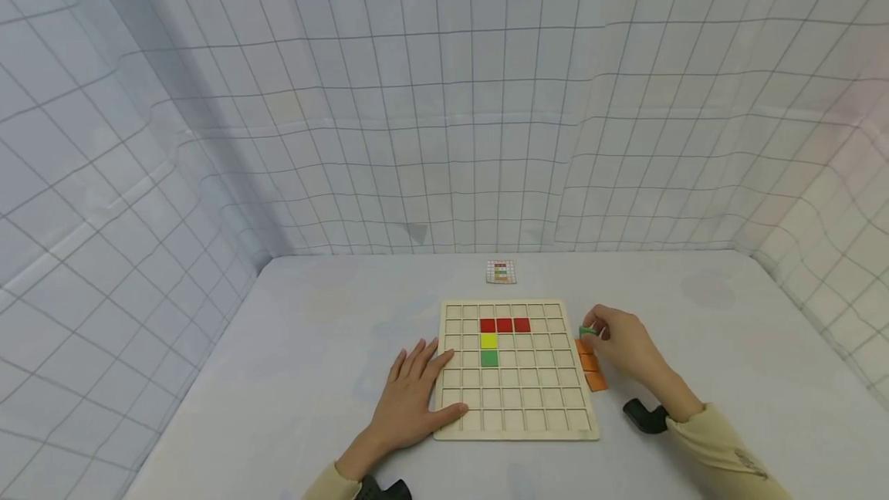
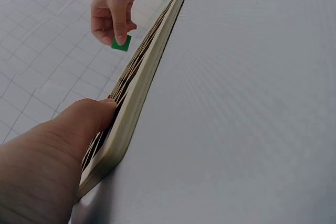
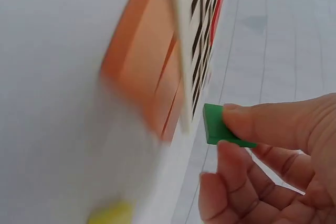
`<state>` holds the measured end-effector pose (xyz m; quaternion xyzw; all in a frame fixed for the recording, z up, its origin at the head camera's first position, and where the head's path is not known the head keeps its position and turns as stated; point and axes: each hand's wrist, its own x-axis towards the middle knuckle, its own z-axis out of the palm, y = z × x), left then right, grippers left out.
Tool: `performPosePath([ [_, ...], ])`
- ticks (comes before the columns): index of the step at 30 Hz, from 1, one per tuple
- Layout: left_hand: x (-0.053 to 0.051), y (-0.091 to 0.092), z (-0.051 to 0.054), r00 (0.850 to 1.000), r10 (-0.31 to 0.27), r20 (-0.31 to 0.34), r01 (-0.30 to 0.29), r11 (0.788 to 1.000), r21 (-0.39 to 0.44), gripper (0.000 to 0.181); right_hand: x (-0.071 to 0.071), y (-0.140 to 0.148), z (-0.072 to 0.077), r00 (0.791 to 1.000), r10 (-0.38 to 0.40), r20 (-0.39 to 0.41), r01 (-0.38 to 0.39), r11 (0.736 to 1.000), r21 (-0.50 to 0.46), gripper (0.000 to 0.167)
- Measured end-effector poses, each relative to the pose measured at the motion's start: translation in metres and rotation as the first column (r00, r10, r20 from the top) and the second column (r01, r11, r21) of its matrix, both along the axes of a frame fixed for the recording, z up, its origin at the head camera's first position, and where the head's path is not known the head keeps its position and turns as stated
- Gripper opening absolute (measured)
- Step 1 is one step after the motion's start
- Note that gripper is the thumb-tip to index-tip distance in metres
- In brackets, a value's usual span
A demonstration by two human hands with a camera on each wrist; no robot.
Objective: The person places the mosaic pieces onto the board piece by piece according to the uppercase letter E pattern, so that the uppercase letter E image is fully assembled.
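My right hand [image 1: 620, 336] pinches a green square tile [image 3: 215, 121] between thumb and fingertips, just beyond the right edge of a pale wooden grid board [image 1: 515, 432]. Below that tile, several orange tiles [image 1: 591, 363] lie in a column along the board's right side. Spread out, my left hand [image 1: 410, 396] rests at the board's left edge, with its thumb [image 2: 86, 114] on the frame. Set in the grid are a row of three red tiles [image 1: 505, 325], a yellow tile [image 1: 488, 341] under the leftmost red one, and a green tile [image 1: 489, 359] below the yellow.
A small card [image 1: 501, 271] printed with a coloured grid pattern lies behind the board on the white table [image 1: 312, 346]. Grid-lined white curtains [image 1: 444, 137] surround the table at the back and sides. Something yellow and blurred [image 3: 112, 214] shows low in the right wrist view.
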<state>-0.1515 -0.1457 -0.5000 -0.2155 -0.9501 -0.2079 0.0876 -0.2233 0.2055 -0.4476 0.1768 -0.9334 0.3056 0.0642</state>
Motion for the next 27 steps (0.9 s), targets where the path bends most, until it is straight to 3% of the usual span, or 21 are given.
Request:
performPosePath([
  [4, 0.000, 0.000, 0.000, 1.000, -0.001, -0.018, 0.001, 1.000, 0.007, 0.081, 0.003, -0.022, -0.002, 0.993, 0.120, -0.016, -0.121, 0.989, -0.080, 0.015],
  [7, 0.000, 0.000, 0.000, 0.999, -0.008, -0.036, 0.008, 1.000, 0.009, 0.080, 0.005, -0.039, -0.003, 0.977, 0.210, 0.025, -0.205, 0.969, -0.135, 0.014],
  [11, 0.000, -0.001, -0.001, 1.000, -0.008, -0.028, 0.008, 1.000, -0.001, 0.081, 0.007, -0.059, -0.003, 0.956, 0.282, 0.083, -0.267, 0.950, -0.161, 0.011],
  [15, 0.000, 0.000, -0.001, 1.000, 0.000, -0.001, 0.000, 1.000, -0.014, 0.082, 0.005, -0.072, -0.003, 0.940, 0.328, 0.090, -0.311, 0.936, -0.167, 0.010],
  [20, 0.000, 0.000, -0.001, 1.000, 0.005, 0.000, -0.005, 1.000, -0.008, 0.082, 0.003, -0.083, -0.006, 0.940, 0.329, 0.090, -0.317, 0.940, -0.129, 0.011],
  [27, 0.001, 0.000, 0.000, 1.000, 0.003, 0.009, -0.003, 1.000, 0.002, 0.082, 0.003, -0.090, -0.009, 0.956, 0.273, 0.104, -0.270, 0.962, -0.042, 0.016],
])
